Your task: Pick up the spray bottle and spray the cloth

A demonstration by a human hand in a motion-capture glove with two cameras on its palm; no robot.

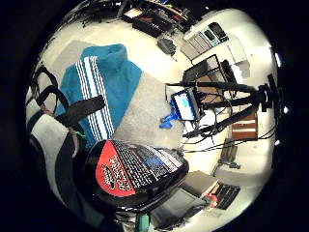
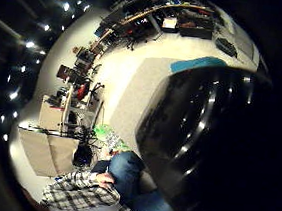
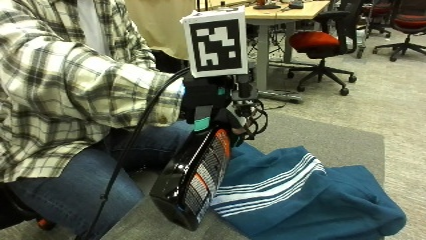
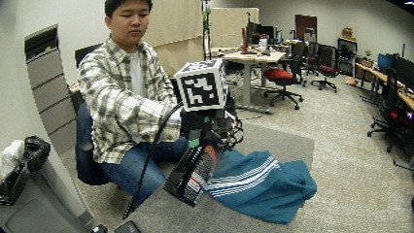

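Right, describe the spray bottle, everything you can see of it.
The spray bottle is glossy black plastic with a red, white and black printed label. It hangs tilted, base down and toward the camera, above the grey mat, beside the blue striped cloth. The gloved right hand holds its top; the nozzle is hidden.

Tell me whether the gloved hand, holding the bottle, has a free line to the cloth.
Probably yes. The right hand grips the black bottle by its top, tilted just beside the blue cloth, and nothing shows between them.
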